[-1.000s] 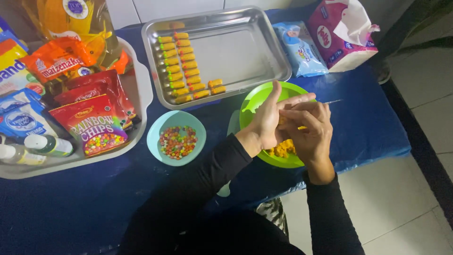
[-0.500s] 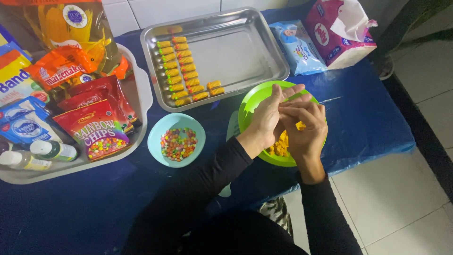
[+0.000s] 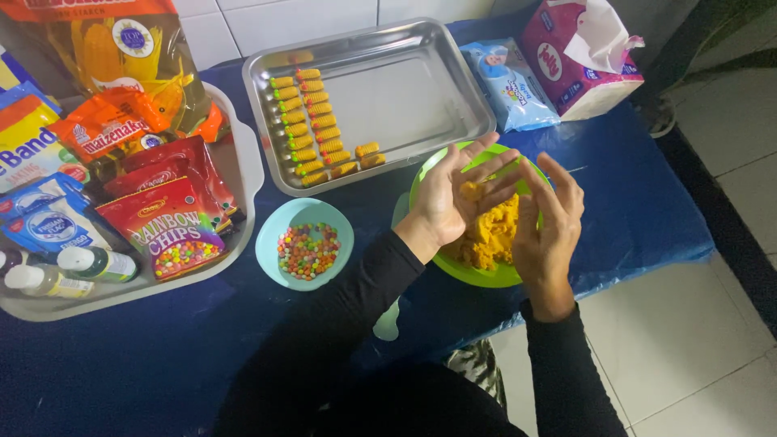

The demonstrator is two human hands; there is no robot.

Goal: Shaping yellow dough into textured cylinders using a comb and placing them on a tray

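My left hand (image 3: pixel 450 202) hovers palm-up over a green plate (image 3: pixel 477 273) that holds a heap of yellow dough (image 3: pixel 494 235). A small piece of dough (image 3: pixel 469 192) rests on that palm, with the fingers stretched out. My right hand (image 3: pixel 547 226) is just to its right, open with fingers spread, palm facing the left hand, a short gap between them. Behind the plate stands a steel tray (image 3: pixel 405 89) with two rows of small yellow-and-green dough rolls (image 3: pixel 312 121).
A light blue bowl of coloured candies (image 3: pixel 306 247) sits left of the plate. A white tray (image 3: pixel 243 174) at the left holds snack bags and small bottles. A wipes pack (image 3: pixel 508 85) and a pink tissue box (image 3: pixel 579 61) lie at the back right. The table's edge runs close on the right.
My hands were pressed together over the plate; now they have parted, showing the dough piece on the left palm.
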